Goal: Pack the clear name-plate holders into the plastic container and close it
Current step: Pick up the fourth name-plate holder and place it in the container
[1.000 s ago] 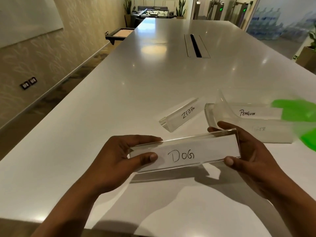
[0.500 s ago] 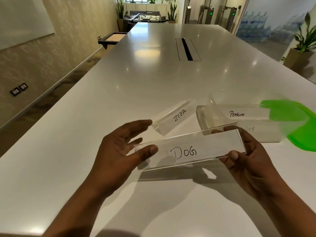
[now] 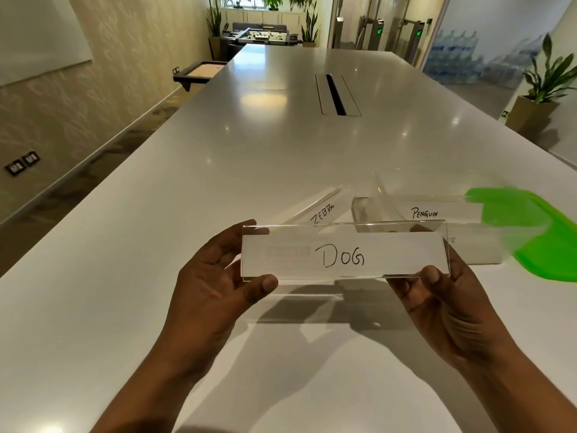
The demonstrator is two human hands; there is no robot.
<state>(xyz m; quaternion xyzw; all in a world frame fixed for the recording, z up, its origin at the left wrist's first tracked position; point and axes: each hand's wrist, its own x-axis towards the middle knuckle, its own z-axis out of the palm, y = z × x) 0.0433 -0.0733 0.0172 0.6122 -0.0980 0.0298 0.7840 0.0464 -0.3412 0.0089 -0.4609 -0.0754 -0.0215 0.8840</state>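
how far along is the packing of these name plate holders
Done: the PENGUIN holder looks packed in the container. In hand: left hand and right hand hold the DOG holder. Left: ZEBRA holder lies on the table, green lid is off.

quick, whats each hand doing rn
Left hand: pinches the left end of the DOG name-plate holder, thumb in front, fingers behind.
Right hand: pinches its right end the same way.

Office meeting room: long white conference table (image 3: 218, 189), cable slot (image 3: 335, 95), access turnstiles (image 3: 379, 35)
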